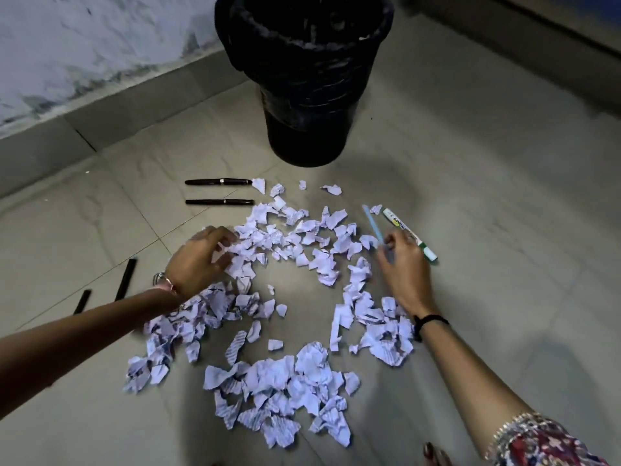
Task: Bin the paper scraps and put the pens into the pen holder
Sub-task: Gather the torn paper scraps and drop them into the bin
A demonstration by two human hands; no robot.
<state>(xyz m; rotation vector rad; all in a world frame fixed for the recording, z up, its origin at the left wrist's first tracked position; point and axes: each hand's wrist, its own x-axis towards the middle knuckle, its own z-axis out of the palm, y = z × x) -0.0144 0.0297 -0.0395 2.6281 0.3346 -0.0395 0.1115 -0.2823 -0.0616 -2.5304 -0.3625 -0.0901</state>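
Torn white paper scraps (285, 375) lie in a wide ring on the tiled floor. My left hand (198, 260) rests on the scraps at the ring's left side, fingers curled around a few pieces. My right hand (405, 264) is at the ring's right edge, fingertips pinching a light blue pen (372, 225). A white and green marker (408, 234) lies just right of that hand. Two dark pens (218, 181) (220, 202) lie side by side at the upper left. A black bin (304, 75) stands beyond the scraps. No pen holder is in view.
Two black pens (126, 279) (82, 301) lie on the floor at the left, near my left forearm. A grey skirting and a white wall (84, 45) run along the upper left. Toes with painted nails (435, 455) show at the bottom edge.
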